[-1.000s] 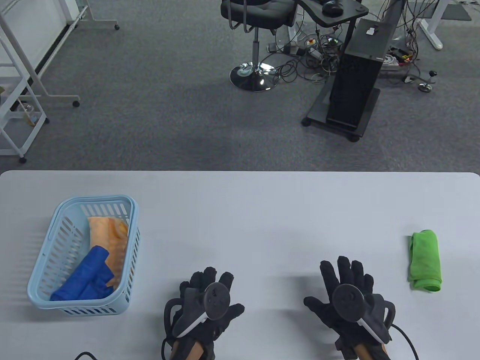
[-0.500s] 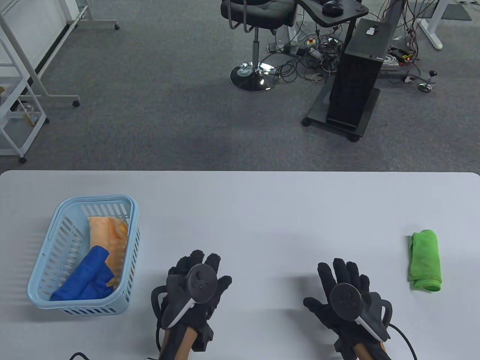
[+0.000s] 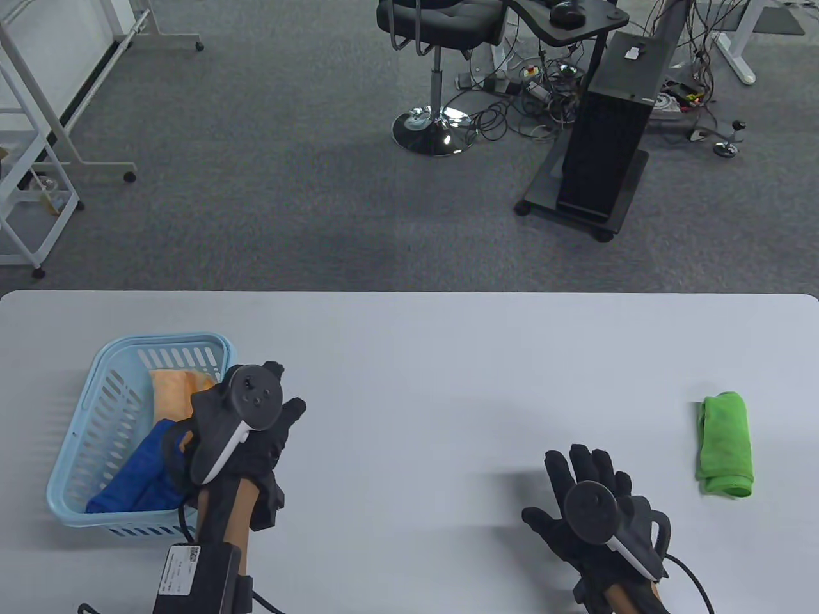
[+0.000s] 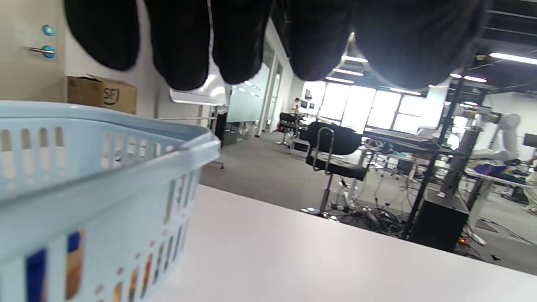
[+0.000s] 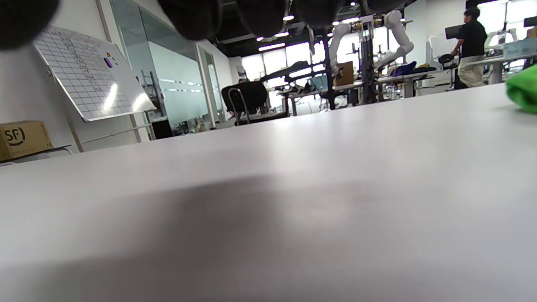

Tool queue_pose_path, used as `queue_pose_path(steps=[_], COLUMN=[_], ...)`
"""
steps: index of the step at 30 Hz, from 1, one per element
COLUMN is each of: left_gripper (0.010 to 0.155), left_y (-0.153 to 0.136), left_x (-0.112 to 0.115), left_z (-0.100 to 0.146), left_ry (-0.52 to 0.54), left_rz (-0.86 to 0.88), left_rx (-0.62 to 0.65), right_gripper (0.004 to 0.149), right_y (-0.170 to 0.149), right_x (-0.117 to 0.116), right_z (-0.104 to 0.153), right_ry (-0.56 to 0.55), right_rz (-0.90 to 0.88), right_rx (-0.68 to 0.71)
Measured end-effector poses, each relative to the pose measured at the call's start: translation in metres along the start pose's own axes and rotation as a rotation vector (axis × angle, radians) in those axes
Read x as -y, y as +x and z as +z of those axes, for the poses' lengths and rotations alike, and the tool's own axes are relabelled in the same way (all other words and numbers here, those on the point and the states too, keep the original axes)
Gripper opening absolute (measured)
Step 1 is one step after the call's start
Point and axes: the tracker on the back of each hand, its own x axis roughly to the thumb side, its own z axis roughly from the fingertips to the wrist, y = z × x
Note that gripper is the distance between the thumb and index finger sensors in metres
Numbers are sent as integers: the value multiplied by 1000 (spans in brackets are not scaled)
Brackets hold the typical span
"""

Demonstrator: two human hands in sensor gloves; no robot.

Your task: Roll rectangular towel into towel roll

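A light blue slatted basket (image 3: 160,339) stands at the table's left and holds an orange towel (image 3: 176,387) and a blue towel (image 3: 144,473). My left hand (image 3: 278,416) hovers at the basket's right rim, fingers straight and holding nothing. In the left wrist view its fingertips (image 4: 180,42) hang above the basket wall (image 4: 84,188). My right hand (image 3: 585,476) lies flat on the table near the front edge, fingers spread and empty. A rolled green towel (image 3: 725,444) lies to its right, apart from it, and shows at the edge of the right wrist view (image 5: 523,90).
The white table (image 3: 448,358) stretches between the basket and the green roll. Beyond its far edge are grey carpet, an office chair (image 3: 438,38) and a black stand (image 3: 601,147) with cables. A black box (image 3: 192,579) is strapped to my left forearm.
My left hand has lifted off the table and moved left and away from me, up to the basket's right rim. The right hand has stayed almost still.
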Motion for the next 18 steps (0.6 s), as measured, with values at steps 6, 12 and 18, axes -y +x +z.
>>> queue_pose_path(steps=[6, 12, 18], left_gripper=[71, 71, 69], left_y=[-21, -43, -68], left_x=[-13, -26, -26], left_z=[-15, -30, -43], left_ry=[-8, -27, -75], left_rz=[-21, -114, -112], left_rx=[-69, -140, -201], right_gripper=[93, 92, 92], right_y=[-1, -2, -3], right_x=[0, 0, 0], right_z=[0, -1, -1], right_ry=[14, 36, 59], right_rz=[3, 4, 13], right_rx=[-4, -13, -24])
